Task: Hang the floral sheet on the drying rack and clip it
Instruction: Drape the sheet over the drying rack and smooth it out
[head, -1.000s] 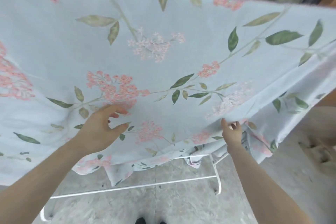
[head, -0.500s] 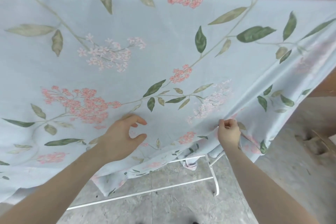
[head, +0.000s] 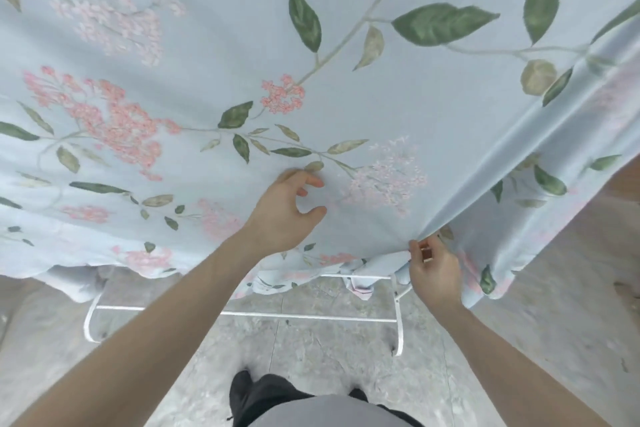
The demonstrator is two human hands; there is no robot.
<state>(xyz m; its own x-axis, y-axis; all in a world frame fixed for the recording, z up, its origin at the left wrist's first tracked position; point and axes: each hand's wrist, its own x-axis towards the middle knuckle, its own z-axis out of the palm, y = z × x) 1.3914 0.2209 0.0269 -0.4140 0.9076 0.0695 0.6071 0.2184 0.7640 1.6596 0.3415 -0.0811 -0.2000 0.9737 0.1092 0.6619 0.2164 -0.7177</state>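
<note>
The floral sheet (head: 346, 97), pale blue with pink blossoms and green leaves, drapes over the drying rack and fills most of the head view. Only the rack's white lower frame (head: 311, 315) shows beneath the hem; its top bars are hidden by the cloth. My left hand (head: 287, 211) hovers in front of the sheet's lower middle, fingers loosely curled with a gap between thumb and fingers, holding nothing. My right hand (head: 434, 270) pinches a fold of the sheet's lower edge at the right, and the cloth rises from it in a taut ridge. No clip is visible.
Grey marbled floor tiles (head: 329, 357) lie below the rack. My own legs and dark trousers (head: 277, 395) stand close to the rack's front bar. A brownish surface (head: 620, 191) shows at the far right edge behind the sheet.
The view has tilted down and closer to the sheet. My left hand has shifted right toward the middle. My right hand keeps its pinch on the hem fold.
</note>
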